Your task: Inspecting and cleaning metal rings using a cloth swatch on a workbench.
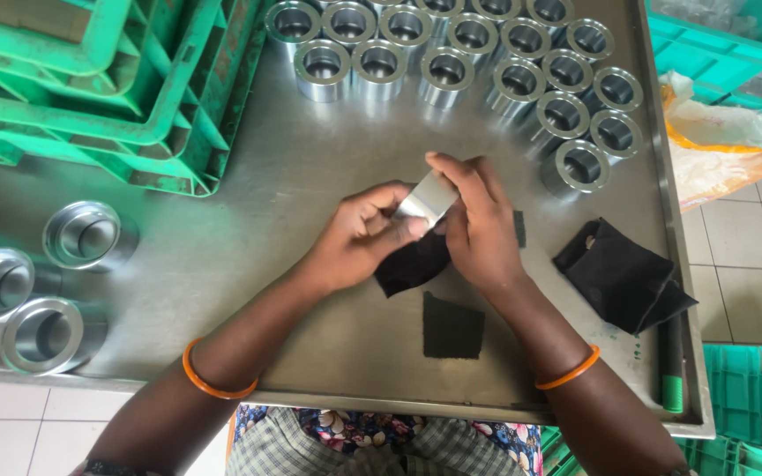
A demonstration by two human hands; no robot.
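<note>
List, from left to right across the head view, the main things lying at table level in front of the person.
Three metal rings → left hand → shiny metal piece held in both hands → right hand → folded black cloth → green-tipped tool at the table's right edge.

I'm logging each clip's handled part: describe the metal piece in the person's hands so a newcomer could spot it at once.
Start at the steel table, then go to its middle, where the left hand and right hand meet. Between them is a shiny metal sleeve with a black cloth under it. Unlike the ring-shaped sleeves standing in rows behind, it is lifted and tilted sideways.
</note>
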